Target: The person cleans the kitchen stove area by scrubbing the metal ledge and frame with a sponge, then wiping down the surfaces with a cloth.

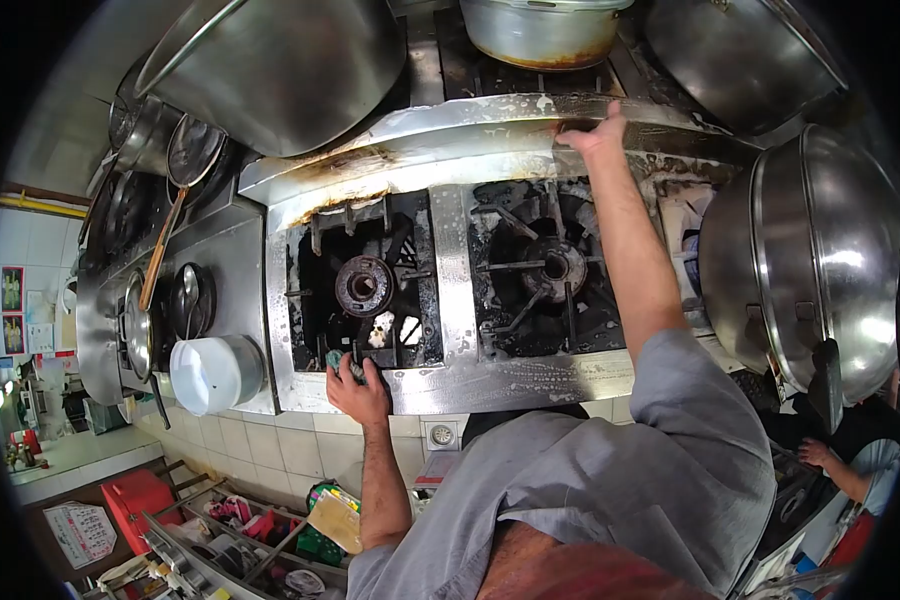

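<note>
Beneath me is a wet, soapy steel stove [457,290] with two open burners. My left hand [358,393] is at the stove's front edge, its fingers closed on a small green scrubber [336,358], just below the left burner [364,286]. My right hand [598,132] reaches across to the raised back ledge [500,112] and rests against it, fingers spread and nothing in them. The right burner [555,266] with its grate lies to the left of my right forearm. Soap suds and brown stains show on the ledge.
Large steel pots [290,80] stand behind the ledge, and big pans [830,260] lean at the right. A white plastic tub [215,374] and a wooden-handled pan [196,150] are at the left. Another person's hand [816,453] shows at lower right.
</note>
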Tool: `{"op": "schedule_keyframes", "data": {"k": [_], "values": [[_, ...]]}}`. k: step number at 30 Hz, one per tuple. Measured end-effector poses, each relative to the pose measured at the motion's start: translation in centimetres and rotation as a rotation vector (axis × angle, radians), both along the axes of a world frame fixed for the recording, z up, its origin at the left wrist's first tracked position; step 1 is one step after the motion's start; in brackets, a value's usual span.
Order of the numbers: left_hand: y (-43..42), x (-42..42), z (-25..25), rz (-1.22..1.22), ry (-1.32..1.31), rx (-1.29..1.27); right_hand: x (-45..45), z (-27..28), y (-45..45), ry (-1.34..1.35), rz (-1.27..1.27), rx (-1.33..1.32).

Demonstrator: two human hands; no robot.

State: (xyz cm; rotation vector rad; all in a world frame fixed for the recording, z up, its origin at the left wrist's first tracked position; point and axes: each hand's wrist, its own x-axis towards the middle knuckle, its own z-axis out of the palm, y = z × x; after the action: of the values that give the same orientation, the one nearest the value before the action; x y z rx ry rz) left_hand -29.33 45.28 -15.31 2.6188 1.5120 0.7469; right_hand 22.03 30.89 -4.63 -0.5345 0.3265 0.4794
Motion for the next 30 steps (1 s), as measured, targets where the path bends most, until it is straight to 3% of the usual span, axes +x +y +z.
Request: {"op": "schedule_keyframes", "data": {"k": [2,3,5,6,9,11,15,17,19,21,24,26,27,29,30], "values": [[-0.3,-0.6,0.0,0.007,0.021,-0.004,-0.6,3.2,-0.7,0.078,-0.024,-0.091],[-0.2,-0.7,0.1,0.0,0.026,-0.004,1.0,2.3,-0.7,0.229,-0.051,-0.061],[-0.1,-0.1,0.0,-0.013,0.003,0.002,-1.7,3.2,0.0,0.027,-0.004,-0.167],[-0.1,-0.3,-0.1,-0.006,0.006,-0.008,0.0,-0.1,0.3,0.043,-0.01,-0.126],[0.0,-0.1,0.0,0.006,0.012,-0.007,-0.3,1.3,-0.5,0.017,0.014,-0.1],[-0.1,-0.3,0.0,-0.018,0.001,0.007,-0.1,2.9,-0.9,0.187,-0.054,-0.087],[-0.2,-0.2,0.2,0.007,0.013,-0.009,0.5,-2.3,-1.0,-0.006,-0.03,-0.067],[0.3,0.3,0.0,0.003,-0.001,-0.001,1.7,-1.6,-0.8,-0.025,-0.015,-0.036],[-0.2,-1.0,0.1,-0.005,0.018,-0.01,2.2,0.4,-1.6,0.236,-0.119,-0.039],[0.0,-0.4,-0.2,0.002,0.003,-0.02,0.4,-0.5,-0.9,0.115,-0.108,-0.135],[0.1,0.1,-0.1,0.004,-0.009,-0.007,0.8,-0.6,-1.4,-0.022,-0.056,-0.077],[-0.3,-1.0,0.0,0.004,0.013,-0.021,2.8,0.4,-1.7,0.287,-0.148,-0.044],[-0.4,-1.2,0.1,0.004,0.021,-0.019,2.3,-0.1,-1.6,0.292,-0.152,-0.048],[-0.1,-0.3,-0.1,0.005,0.003,-0.007,0.6,-0.2,-0.9,0.118,-0.163,-0.226],[-0.1,-0.3,0.0,0.0,0.003,-0.009,-1.5,-0.9,-1.8,-0.155,-0.084,-0.158]]}}
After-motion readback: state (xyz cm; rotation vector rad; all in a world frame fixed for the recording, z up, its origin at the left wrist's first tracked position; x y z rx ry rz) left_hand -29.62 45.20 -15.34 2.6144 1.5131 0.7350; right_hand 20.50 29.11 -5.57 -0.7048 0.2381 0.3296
